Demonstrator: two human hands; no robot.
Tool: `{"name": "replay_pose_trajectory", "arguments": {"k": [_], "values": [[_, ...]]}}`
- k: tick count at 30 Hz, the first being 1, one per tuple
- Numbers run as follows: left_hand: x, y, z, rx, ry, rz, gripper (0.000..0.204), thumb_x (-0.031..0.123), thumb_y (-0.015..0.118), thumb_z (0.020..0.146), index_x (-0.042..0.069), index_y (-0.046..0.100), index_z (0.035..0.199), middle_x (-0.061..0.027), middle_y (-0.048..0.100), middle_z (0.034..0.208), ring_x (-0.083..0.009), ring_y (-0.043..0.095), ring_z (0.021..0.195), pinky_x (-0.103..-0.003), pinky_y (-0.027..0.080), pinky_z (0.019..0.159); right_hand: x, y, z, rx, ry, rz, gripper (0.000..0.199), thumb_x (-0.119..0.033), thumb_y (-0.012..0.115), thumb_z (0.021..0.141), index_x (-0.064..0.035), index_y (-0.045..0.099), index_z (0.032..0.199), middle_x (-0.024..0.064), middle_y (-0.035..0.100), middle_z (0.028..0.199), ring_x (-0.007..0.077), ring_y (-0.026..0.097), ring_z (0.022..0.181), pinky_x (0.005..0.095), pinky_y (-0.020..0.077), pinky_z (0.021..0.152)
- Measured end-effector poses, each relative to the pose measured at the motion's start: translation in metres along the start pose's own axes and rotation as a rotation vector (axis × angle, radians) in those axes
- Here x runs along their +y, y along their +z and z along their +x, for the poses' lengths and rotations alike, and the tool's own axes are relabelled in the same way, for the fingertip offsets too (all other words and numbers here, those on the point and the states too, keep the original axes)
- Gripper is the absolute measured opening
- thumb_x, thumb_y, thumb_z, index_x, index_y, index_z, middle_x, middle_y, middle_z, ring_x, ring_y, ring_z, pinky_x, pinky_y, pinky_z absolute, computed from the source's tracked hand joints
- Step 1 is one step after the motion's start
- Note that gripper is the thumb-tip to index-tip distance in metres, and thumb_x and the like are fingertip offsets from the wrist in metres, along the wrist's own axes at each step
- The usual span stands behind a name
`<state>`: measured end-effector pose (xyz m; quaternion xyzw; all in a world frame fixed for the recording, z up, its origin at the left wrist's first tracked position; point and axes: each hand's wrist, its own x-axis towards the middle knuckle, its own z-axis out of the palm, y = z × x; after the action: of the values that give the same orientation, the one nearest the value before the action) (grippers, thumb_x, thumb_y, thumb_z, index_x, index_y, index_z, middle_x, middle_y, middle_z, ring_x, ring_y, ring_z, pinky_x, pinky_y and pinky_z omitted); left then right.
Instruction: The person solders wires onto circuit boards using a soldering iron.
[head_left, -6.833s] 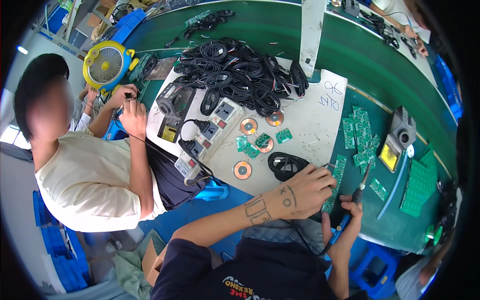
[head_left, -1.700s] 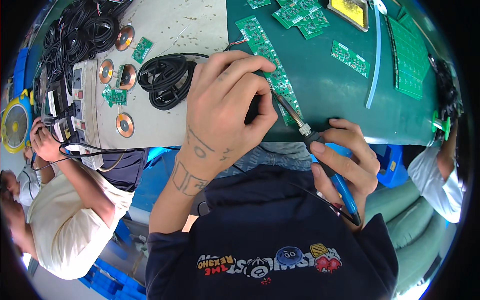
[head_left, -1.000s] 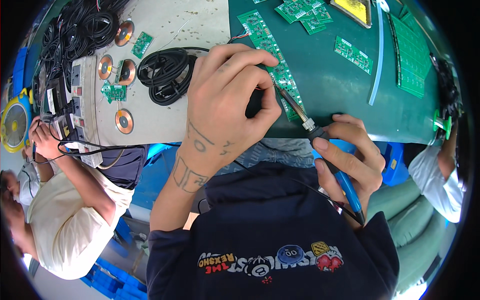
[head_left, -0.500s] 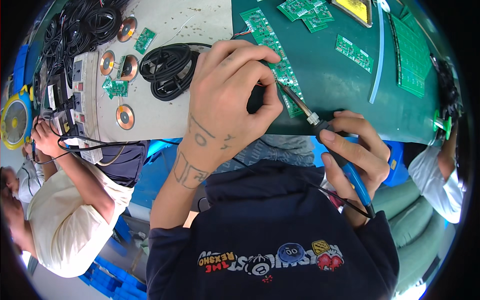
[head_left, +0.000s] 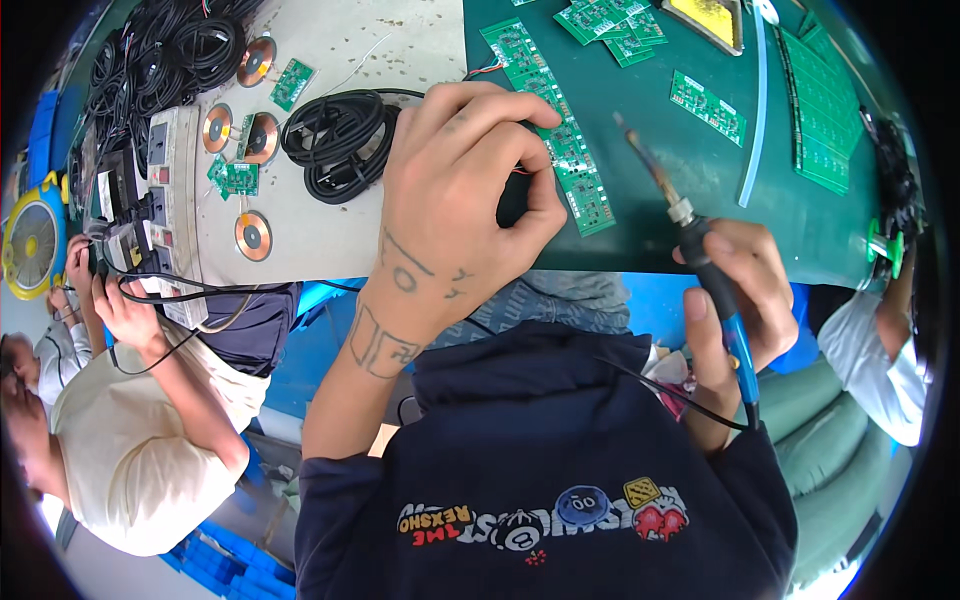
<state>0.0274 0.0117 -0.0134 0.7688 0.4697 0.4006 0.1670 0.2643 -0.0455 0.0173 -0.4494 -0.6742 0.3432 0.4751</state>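
A: Where is the board?
B: The board (head_left: 574, 155) lies flat on the green table (head_left: 640, 245), slanting from far left to near right, just right of the left hand (head_left: 468, 185). Thin wires (head_left: 487, 68) show by its far end; the black coil (head_left: 335, 150) sits left of the hand.

A: State of each grip?
B: Right hand (head_left: 745, 290): wrapped round the handle of the iron (head_left: 693, 240), tip pointing far and left, apart from the board. Left: fingers curled, one fingertip reaching over the board. What thumb and forefinger pinch is hidden; cannot tell.

A: Handling notes?
B: Judged by look: board light, stiff, thin, liable to crack if bent. Best held by the long edges, clear of the small parts. Wires soft, easily pulled loose. Iron light, rigid; hold only the dark-and-blue handle, treating the metal end as hot.
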Motion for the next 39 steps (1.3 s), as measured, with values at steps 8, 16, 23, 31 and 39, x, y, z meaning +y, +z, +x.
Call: {"name": "replay_pose_trajectory", "arguments": {"k": [8, 16, 23, 31, 39], "values": [[-0.001, -0.001, -0.001, 0.014, 0.030, -0.001, 0.021, -0.001, 0.073, 0.071, 0.010, 0.058, 0.081, 0.0020, 0.071, 0.114, -0.0241, 0.061, 0.103, -0.037, 0.048, 0.092, 0.007, 0.039, 0.017, 0.112, -0.041, -0.050, 0.036, 0.011, 0.075, 0.077, -0.0004, 0.077, 0.111, 0.0171, 0.070, 0.102, 0.0249, 0.068, 0.082, 0.0317, 0.0556, 0.072], [0.021, -0.026, -0.027, -0.038, -0.054, -0.145, 0.018, 0.000, 0.076, 0.077, 0.006, 0.067, 0.092, -0.0063, 0.073, 0.123, -0.0282, 0.066, 0.114, -0.040, 0.052, 0.098, 0.024, 0.075, 0.017, 0.162, -0.235, -0.420, 0.040, 0.013, 0.074, 0.072, -0.0074, 0.077, 0.106, 0.0093, 0.071, 0.099, 0.0220, 0.063, 0.076, 0.0306, 0.0515, 0.068], [0.044, -0.056, -0.099, 0.220, -0.472, -0.466, 0.016, 0.005, 0.082, 0.078, 0.007, 0.069, 0.087, -0.0088, 0.077, 0.099, -0.0267, 0.069, 0.094, -0.037, 0.055, 0.085, 0.026, 0.077, 0.019, 0.142, -0.235, -0.500, 0.042, 0.011, 0.073, 0.068, -0.0096, 0.077, 0.104, 0.0081, 0.071, 0.097, 0.0203, 0.059, 0.073, 0.0298, 0.0495, 0.066], [0.041, -0.055, -0.104, -0.165, -0.752, -0.272, 0.017, 0.006, 0.083, 0.078, 0.005, 0.066, 0.081, -0.0034, 0.069, 0.073, -0.0182, 0.057, 0.060, -0.028, 0.048, 0.062, 0.026, 0.079, 0.017, 0.152, -0.243, -0.501, 0.044, 0.010, 0.072, 0.065, -0.0103, 0.077, 0.104, 0.0076, 0.070, 0.097, 0.0206, 0.057, 0.072, 0.0309, 0.0489, 0.065], [0.030, -0.100, -0.053, -0.191, -0.546, -0.576, 0.016, 0.006, 0.083, 0.081, 0.005, 0.067, 0.080, -0.0008, 0.063, 0.067, -0.0148, 0.051, 0.053, -0.026, 0.043, 0.056, 0.022, 0.076, 0.018, 0.167, -0.233, -0.460, 0.045, 0.011, 0.072, 0.064, -0.0102, 0.077, 0.104, 0.0081, 0.070, 0.099, 0.0218, 0.058, 0.073, 0.0315, 0.0493, 0.066]]}}
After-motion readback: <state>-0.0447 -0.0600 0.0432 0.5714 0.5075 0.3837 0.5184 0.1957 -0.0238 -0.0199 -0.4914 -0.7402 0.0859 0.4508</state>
